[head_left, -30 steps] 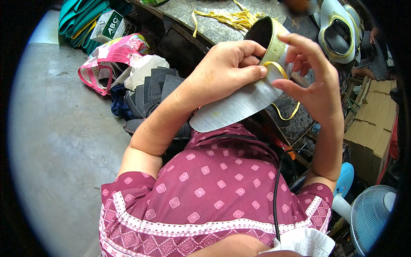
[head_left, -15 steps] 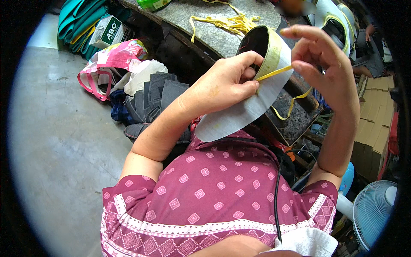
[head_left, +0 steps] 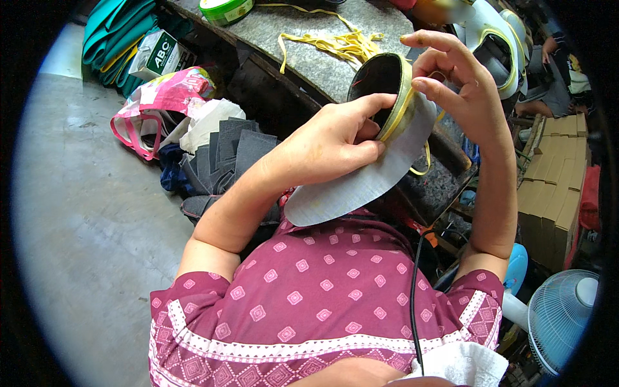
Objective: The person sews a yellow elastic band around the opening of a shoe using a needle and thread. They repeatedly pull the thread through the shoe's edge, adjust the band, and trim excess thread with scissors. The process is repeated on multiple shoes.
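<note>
My left hand point(head_left: 329, 138) grips the rim of a grey shoe upper point(head_left: 358, 190), with its thumb outside and its fingers reaching into the dark opening. The upper is tilted, its rounded grey end pointing toward my chest. A narrow yellow strip point(head_left: 398, 119) lies along the rim, running from my left thumb to my right thumb tip. My right hand point(head_left: 464, 87) is curled at the far side of the rim, closed around the strip, with its index finger raised. The strip's loose length hangs below behind the upper.
A worn bench point(head_left: 380, 19) bears a heap of yellow strips point(head_left: 338, 45) and a green tub point(head_left: 225, 9). More grey-and-yellow uppers point(head_left: 493, 48) stand at the far right. Dark grey pieces point(head_left: 225, 151) and a pink bag point(head_left: 164, 100) lie at left, a fan point(head_left: 564, 316) at lower right.
My right hand has moved left and in against the rim. The yellow strip, which crossed the upper's side at a slant, now follows the rim. The upper has tilted slightly and shifted left.
</note>
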{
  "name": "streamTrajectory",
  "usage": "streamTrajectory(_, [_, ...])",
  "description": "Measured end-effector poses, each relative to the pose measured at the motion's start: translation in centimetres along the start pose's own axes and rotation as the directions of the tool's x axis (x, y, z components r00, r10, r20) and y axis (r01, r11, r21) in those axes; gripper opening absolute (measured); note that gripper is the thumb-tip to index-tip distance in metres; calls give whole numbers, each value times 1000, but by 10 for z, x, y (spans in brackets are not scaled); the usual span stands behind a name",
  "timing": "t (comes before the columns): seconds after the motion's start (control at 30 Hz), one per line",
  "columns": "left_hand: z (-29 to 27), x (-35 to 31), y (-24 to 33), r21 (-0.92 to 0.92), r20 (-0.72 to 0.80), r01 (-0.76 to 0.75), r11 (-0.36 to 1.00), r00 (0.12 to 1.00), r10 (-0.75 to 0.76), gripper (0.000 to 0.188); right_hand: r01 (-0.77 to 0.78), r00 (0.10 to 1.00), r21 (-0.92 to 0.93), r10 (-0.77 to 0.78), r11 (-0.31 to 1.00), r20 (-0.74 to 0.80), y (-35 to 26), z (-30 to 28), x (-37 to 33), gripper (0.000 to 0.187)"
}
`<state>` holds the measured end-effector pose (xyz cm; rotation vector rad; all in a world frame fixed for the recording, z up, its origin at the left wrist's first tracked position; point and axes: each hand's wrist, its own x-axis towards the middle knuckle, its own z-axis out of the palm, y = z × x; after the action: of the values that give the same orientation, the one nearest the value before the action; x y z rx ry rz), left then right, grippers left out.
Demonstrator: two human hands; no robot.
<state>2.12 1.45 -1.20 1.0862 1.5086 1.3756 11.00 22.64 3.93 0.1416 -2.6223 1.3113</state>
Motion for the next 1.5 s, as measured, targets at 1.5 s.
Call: streamTrajectory(1.5, [7,3,-10,-44,-18,-33,998,999,32,57,27,1000,40,-27,999,-12,8,-3,-15,39])
